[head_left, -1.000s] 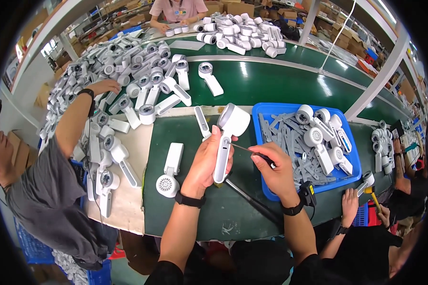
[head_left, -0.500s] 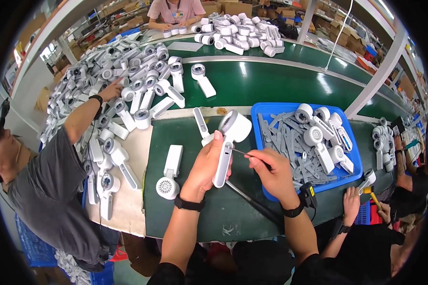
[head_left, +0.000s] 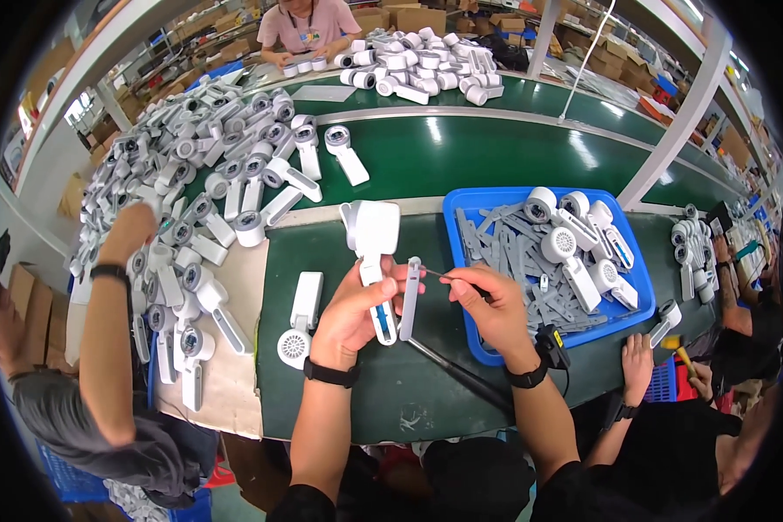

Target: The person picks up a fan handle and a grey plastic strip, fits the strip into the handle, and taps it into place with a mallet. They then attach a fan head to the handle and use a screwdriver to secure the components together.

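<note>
My left hand (head_left: 344, 315) is closed around the handle of a white handheld fan (head_left: 378, 228), its round head upward. The handle's front is open, with a blue part inside the slot. Beside it stands a long grey handle cover (head_left: 411, 304), apart from the handle. My right hand (head_left: 489, 304) pinches a thin metal pick (head_left: 435, 273), whose tip meets the cover near its upper end. Whether my left fingertips also touch the cover, I cannot tell. Left of my left hand, another white fan (head_left: 304, 300) lies on the green table.
A blue tray (head_left: 471, 341) at the right holds loose grey covers and several fans. A dark rod (head_left: 461, 374) lies below my hands. Piled fans (head_left: 191, 148) cover the left side, where a co-worker's arm (head_left: 113, 331) reaches. Another person's hand (head_left: 637, 370) rests at the right edge.
The grey cover has come off the fan's handle and now stands to its right at the pick. The fan has turned and shifted left. The left co-worker's arm has drawn back toward the near pile.
</note>
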